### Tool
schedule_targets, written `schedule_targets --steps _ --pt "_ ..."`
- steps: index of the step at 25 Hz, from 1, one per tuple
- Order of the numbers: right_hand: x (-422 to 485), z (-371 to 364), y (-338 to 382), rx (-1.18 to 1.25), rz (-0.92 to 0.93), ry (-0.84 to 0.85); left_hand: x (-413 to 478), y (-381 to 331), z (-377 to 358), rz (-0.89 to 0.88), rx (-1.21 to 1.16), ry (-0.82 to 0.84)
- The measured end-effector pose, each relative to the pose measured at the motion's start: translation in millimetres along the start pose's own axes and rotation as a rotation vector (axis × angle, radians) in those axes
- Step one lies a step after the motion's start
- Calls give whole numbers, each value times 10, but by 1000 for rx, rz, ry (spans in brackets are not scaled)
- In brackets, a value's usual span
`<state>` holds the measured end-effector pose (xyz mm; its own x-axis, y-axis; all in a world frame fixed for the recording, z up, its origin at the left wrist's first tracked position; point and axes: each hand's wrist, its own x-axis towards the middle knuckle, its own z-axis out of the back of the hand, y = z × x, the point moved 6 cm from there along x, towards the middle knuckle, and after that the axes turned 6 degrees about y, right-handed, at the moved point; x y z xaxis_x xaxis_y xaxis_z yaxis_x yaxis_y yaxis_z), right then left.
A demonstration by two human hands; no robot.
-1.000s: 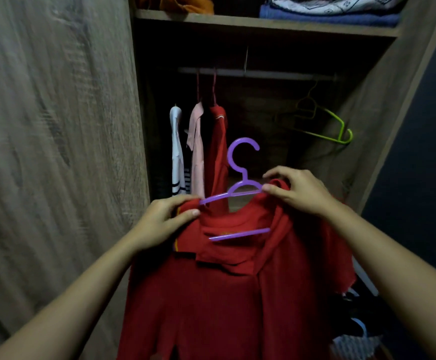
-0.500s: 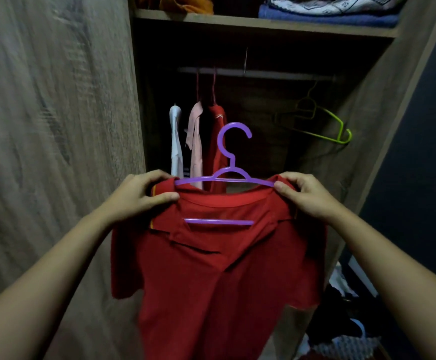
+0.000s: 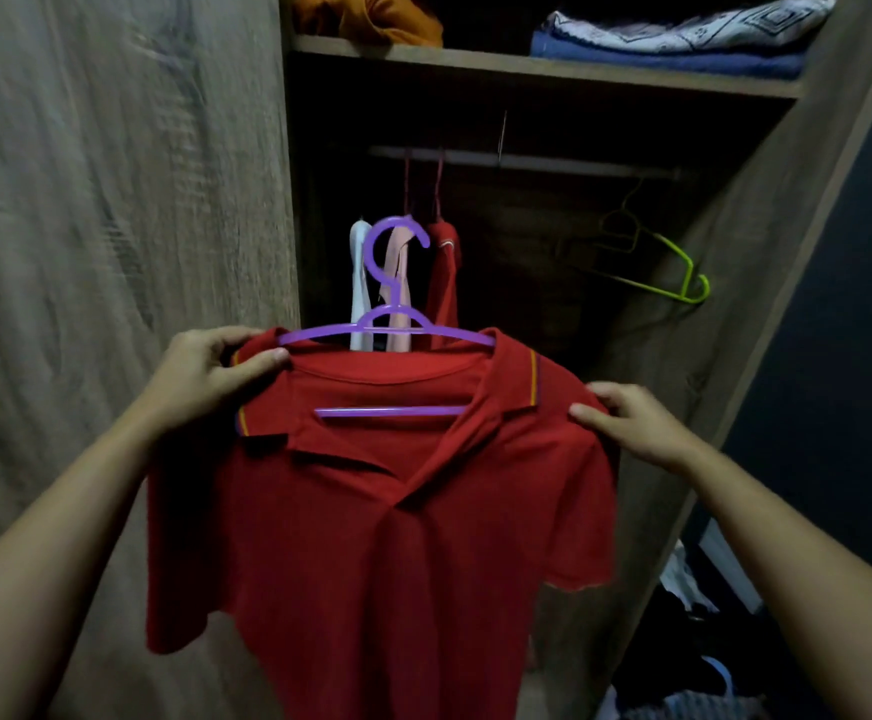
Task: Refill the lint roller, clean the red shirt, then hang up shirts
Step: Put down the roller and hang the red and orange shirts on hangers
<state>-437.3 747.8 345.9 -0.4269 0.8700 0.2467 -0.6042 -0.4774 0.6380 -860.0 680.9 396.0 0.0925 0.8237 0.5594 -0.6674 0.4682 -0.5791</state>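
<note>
Red shirt (image 3: 382, 517), centre frame, seated on purple hanger (image 3: 390, 324), left hand (image 3: 210, 376) pinching collar shoulder, right hand (image 3: 631, 423) pinching opposite shoulder; hooking onto wardrobe rail (image 3: 527, 161), upper centre, judged outstanding; lint-rolling unverifiable.

Red polo shirt (image 3: 371, 537) on purple hanger (image 3: 387, 324), upright, collar open, seemingly unwrinkled.

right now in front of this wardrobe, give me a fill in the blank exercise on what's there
1. The red collared shirt sits on a ____ plastic hanger.
2. The left hand pinches the shirt's ____.
3. The empty hanger on the metal rail is ____.
4. The right hand grips the shirt's ____.

Missing words: purple; collar; green; shoulder
</note>
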Motion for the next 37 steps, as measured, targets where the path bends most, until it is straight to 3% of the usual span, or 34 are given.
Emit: schedule_targets --steps 4,6,10,13,15,17,19,26,29,32,37 --pt "68 118 -49 120 -18 -338 -22 -32 -19 -61 213 -1" --pt "71 132 2 97 -32 -404 -44 -45 -18 -68 207 -16" --pt "110 14 344 -123 46 -236 -64 -142 -93 -46 95 -26" --pt "175 -86 560 -306 121 -118 -13 -247 -273 -61 -37 57" --pt "170 -56 519 -179 136 -133 21 -293 -302 -62 -90 159" --pt "150 -15 453 -36 137 -171 53 -272 -242 -55 16 203" --pt "142 -20 461 52 128 -169 53 -237 -195 -32 131 200" --pt "107 -108 491 326 76 17 -24 -264 -345 -43 203 161" --pt "106 -174 436 324 38 72 -8 -243 -350 12 349 86" --pt "97 -157 449 314 53 -3 13 -295 -351 -53 429 95" --pt "100 -114 566 254 104 -42 1 -357 -361 -132 279 180"
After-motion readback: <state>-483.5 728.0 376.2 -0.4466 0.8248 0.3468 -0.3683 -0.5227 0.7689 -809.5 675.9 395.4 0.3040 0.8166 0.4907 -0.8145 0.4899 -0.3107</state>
